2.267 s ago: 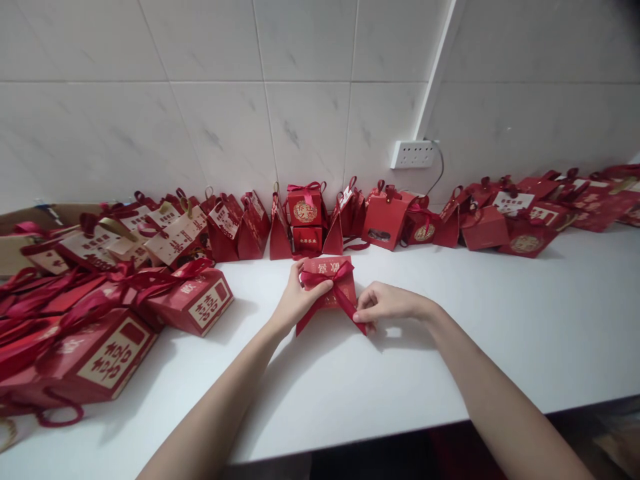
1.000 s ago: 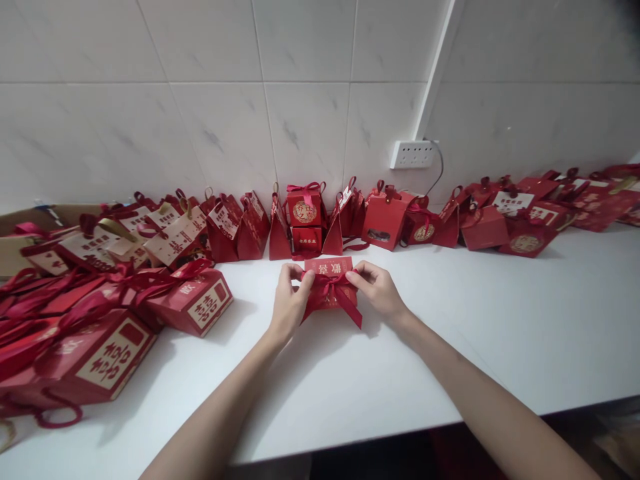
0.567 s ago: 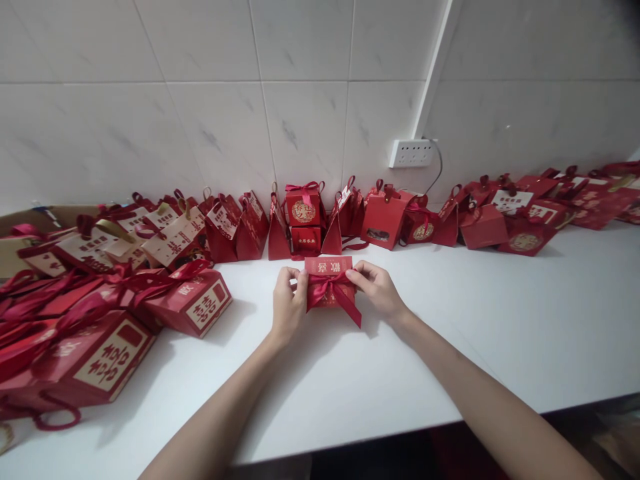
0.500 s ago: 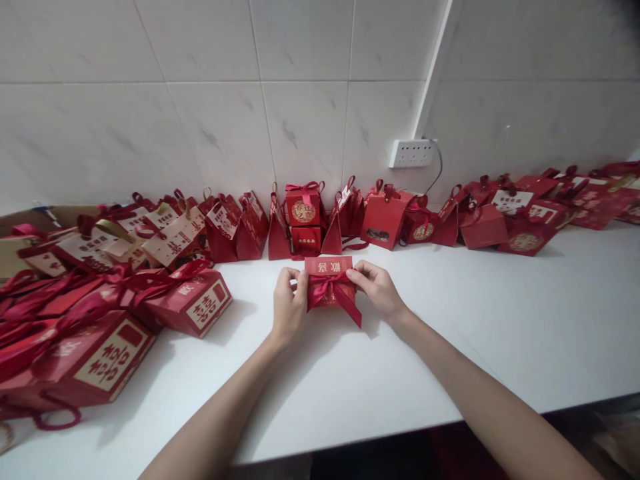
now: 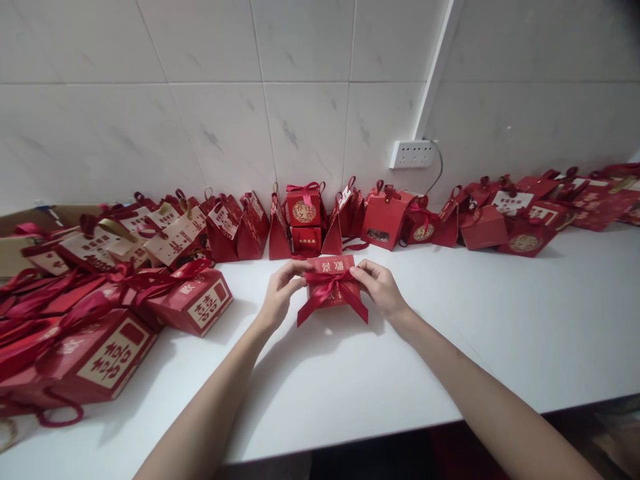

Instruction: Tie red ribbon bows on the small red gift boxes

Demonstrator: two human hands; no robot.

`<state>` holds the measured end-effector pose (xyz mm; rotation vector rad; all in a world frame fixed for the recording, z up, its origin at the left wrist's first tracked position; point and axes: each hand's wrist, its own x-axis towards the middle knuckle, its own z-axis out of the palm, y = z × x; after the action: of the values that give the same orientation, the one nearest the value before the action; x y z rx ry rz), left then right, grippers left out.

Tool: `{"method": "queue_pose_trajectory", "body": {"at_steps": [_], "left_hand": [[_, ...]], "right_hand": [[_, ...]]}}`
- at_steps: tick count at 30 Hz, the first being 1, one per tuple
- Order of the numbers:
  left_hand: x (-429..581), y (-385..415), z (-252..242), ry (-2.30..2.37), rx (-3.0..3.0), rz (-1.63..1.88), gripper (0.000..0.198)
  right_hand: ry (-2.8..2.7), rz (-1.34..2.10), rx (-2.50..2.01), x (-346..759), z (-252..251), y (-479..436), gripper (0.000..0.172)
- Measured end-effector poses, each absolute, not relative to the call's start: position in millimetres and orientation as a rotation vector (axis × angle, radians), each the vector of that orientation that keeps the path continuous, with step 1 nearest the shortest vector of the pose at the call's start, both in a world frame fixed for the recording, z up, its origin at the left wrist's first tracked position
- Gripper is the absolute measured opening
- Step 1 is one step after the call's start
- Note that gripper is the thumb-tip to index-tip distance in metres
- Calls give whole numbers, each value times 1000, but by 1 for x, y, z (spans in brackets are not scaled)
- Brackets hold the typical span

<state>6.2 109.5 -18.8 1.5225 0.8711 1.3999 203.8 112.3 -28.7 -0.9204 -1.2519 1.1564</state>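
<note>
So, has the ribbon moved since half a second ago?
Yes. One tail of the ribbon has swung out left, away from the socket, past the box's edge.

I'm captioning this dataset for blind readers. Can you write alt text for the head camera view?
Two bare hands, left hand and right hand, pinch the loops of a red ribbon bow on a small red gift box lying on a white counter. Many more red gift boxes line the tiled wall behind, below a white wall socket.
</note>
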Motion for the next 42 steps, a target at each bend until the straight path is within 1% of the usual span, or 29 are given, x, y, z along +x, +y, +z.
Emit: {"method": "queue_pose_trajectory", "body": {"at_steps": [2,6,10,16,19,23,29,34,42], "left_hand": [[1,110,-15,872,1590,1327,18],[-3,108,-8,871,1713,1248,10],[-3,105,-4,882,1797,1204,16],[1,100,-1,832,1895,1320,17],[2,96,0,795,1858,1283,17],[3,94,0,882,1844,1256,20],[5,94,2,940,1909,1230,21],[7,96,0,888,1758,1261,17],[10,100,0,1063,1631,1310,15]], "right_hand": [[-1254,1150,-925,204,-28,112,35],[-1279,1130,-939,204,-28,112,36],[-1297,1121,-951,203,-26,112,37],[-1298,1146,-944,200,-23,109,37],[-1321,1096,-952,200,-23,108,35],[-1352,1038,-960,200,-23,108,34],[-1371,1052,-954,200,-24,107,35],[-1367,1072,-955,200,-25,107,36],[-1391,1089,-948,200,-26,107,33]]}}
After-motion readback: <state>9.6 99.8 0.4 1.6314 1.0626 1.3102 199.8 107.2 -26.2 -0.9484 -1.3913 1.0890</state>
